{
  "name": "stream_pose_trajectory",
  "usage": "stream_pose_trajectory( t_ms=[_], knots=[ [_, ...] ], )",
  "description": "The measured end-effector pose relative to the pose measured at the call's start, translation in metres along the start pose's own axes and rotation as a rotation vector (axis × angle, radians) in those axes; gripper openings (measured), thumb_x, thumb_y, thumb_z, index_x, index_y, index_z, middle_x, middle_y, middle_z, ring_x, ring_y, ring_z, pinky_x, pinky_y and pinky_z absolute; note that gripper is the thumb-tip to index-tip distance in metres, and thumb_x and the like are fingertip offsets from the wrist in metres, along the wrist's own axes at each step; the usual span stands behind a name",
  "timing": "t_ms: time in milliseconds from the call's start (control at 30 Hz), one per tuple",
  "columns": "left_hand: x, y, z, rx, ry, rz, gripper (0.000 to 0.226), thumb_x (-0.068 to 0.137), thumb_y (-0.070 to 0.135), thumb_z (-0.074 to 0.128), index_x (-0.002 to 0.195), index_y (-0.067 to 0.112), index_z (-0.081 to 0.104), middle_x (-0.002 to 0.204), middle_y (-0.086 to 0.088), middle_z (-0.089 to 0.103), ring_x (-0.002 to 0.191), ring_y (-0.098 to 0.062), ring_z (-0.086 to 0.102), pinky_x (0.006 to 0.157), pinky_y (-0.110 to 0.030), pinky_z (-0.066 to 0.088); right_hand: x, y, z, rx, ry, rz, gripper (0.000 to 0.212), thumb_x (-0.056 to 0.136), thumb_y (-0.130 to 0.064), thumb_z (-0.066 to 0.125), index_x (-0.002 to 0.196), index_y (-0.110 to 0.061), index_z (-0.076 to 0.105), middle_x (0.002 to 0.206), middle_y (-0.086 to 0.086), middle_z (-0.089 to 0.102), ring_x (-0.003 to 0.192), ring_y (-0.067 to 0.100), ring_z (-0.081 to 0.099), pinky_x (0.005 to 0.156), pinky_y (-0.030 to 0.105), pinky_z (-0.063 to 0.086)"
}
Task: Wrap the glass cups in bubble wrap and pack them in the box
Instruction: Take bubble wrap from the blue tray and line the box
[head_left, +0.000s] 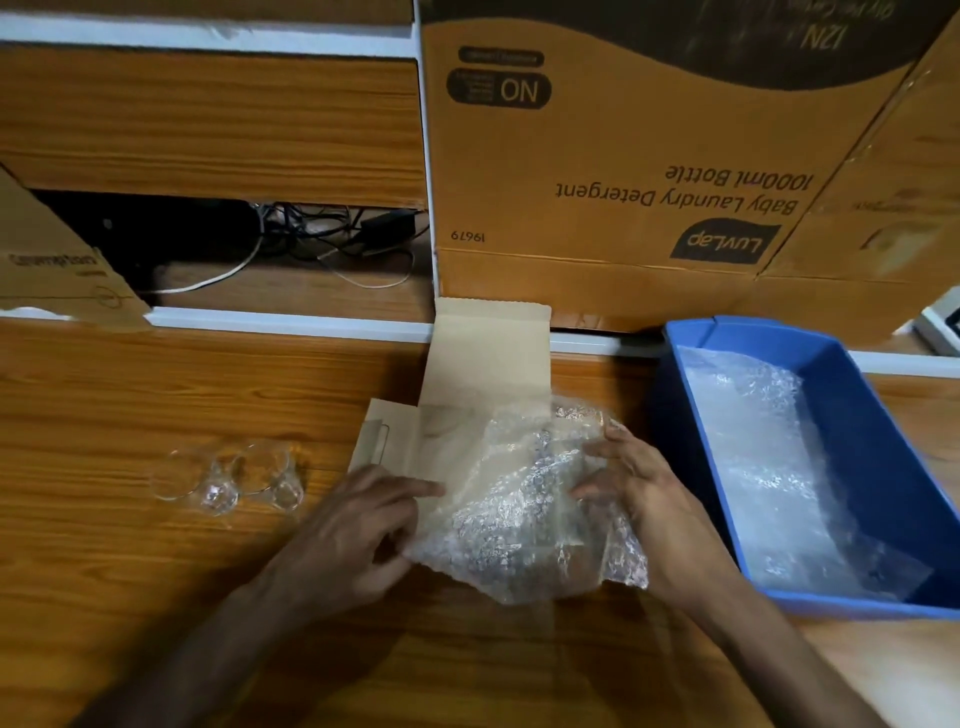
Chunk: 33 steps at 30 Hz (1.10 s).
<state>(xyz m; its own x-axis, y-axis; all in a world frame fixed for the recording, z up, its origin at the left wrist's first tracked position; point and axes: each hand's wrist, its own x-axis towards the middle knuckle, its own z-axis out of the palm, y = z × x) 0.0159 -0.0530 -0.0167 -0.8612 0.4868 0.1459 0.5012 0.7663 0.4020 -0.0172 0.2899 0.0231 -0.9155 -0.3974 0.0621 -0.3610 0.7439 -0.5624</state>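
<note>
Hands, left hand (358, 525) and right hand (634, 483), grip bubble wrap (519, 519) on wooden table (156, 389) beside blue tray (852, 415).

Bare table (130, 395) behind glass cups (234, 480)
</note>
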Motion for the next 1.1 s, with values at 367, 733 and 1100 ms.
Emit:
stream_pose_trajectory(
  t_ms=[367, 733, 1100],
  knots=[
    [-0.02, -0.009, -0.013, -0.034, -0.008, -0.028, 0.016, 0.091, 0.039, 0.064, 0.106, 0.04, 0.063, 0.131, 0.028, 0.051, 0.13, 0.002, 0.043, 0.103, -0.023, 0.04, -0.029, 0.016, 0.0, -0.053, -0.108, -0.014, 0.042, 0.083, -0.03, 0.059, 0.113, -0.058, 0.055, 0.123, -0.036, 0.056, 0.12, -0.011, 0.053, 0.098, 0.026, 0.052],
    [0.012, 0.007, -0.001, -0.996, 0.39, -0.443, 0.055, 0.089, -0.014, 0.06, 0.097, 0.039, 0.072, 0.111, -0.002, 0.076, 0.108, -0.023, 0.072, 0.083, -0.041, 0.063, -0.027, 0.013, 0.008, 0.63, 0.069, 0.257, 0.006, 0.091, -0.018, 0.072, 0.088, -0.013, 0.073, 0.082, -0.001, 0.072, 0.075, 0.013, 0.068, 0.066, 0.022, 0.054],
    [0.038, 0.028, 0.009, -0.649, 0.541, -0.74, 0.014, 0.104, 0.026, 0.055, 0.112, 0.02, 0.044, 0.071, -0.007, 0.07, 0.053, -0.014, 0.066, 0.05, -0.028, 0.053, 0.014, -0.007, 0.008, 0.892, 0.156, 0.739, 0.031, 0.093, -0.042, 0.073, 0.112, -0.017, 0.07, 0.106, 0.003, 0.077, 0.095, 0.019, 0.074, 0.073, 0.029, 0.053]
  ],
)
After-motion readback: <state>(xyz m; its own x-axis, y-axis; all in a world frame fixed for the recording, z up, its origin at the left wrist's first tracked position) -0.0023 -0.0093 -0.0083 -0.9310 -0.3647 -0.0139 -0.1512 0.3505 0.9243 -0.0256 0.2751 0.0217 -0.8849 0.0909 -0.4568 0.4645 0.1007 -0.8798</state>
